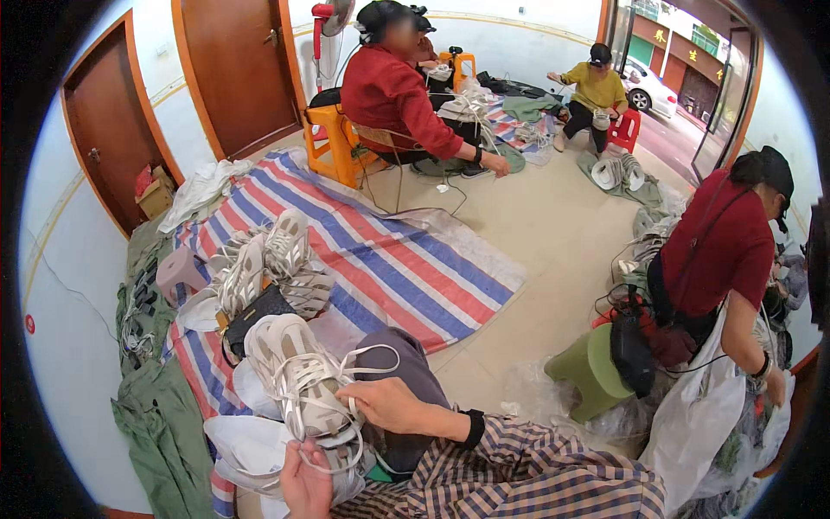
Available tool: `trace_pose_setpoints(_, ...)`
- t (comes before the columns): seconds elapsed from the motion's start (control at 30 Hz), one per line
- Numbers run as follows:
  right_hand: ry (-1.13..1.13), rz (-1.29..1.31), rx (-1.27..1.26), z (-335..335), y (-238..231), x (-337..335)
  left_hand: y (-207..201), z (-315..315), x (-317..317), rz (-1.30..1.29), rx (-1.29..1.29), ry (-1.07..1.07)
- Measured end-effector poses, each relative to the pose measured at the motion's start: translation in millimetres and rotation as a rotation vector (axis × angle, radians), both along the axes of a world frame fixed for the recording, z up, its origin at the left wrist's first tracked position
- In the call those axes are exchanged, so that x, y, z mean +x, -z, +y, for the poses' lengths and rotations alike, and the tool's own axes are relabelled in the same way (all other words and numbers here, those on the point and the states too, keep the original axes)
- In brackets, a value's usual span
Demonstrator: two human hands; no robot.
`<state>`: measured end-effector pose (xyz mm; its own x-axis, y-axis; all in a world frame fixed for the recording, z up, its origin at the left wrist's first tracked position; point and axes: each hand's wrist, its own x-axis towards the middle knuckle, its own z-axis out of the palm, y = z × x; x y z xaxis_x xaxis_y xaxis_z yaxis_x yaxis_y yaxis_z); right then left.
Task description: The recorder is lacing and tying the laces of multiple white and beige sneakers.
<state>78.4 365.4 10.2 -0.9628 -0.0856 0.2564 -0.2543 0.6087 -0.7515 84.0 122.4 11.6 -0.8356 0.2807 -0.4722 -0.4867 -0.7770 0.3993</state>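
Note:
A beige and white sneaker (318, 406) rests in front of me near my knee, its pale laces threaded across the top and hanging in loose loops. At its right side, my right hand (391, 405) is closed, thumb and finger pinching a shoelace (378, 370). My left hand (307, 483) is closed at the near end of the sneaker, its fingertips pinching a lace there; part of the grip is hidden. Another matching sneaker (275, 340) lies just beyond, touching the first. White shoe parts (246, 443) lie to the left, partly under the sneaker.
Several sneakers (285, 242) are heaped beyond a dark bag (257, 313) on a striped sheet (393, 259). A small stool (180, 275) stands left. At right, a person in red (722, 246) bends over beside a green stool (588, 372). Other people sit on stools farther back.

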Motion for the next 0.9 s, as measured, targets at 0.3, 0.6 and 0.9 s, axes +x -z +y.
trace_pose_setpoints(0.3, -0.016, 0.022, 0.034, 3.7, -8.5, 5.5, -25.2, 41.0, 2.5, 0.175, 0.070, 0.028)
trace_pose_setpoints(0.6, -0.111, -0.411, -1.517, 69.6, 15.3, -5.6, -9.9, 41.8, 5.0, 0.170, 0.009, 0.040)
trace_pose_setpoints(0.9, 0.215, -0.287, -1.828, 94.4, 23.7, 8.2, 0.3, 46.3, -0.8, 0.136, 0.005, 0.036)
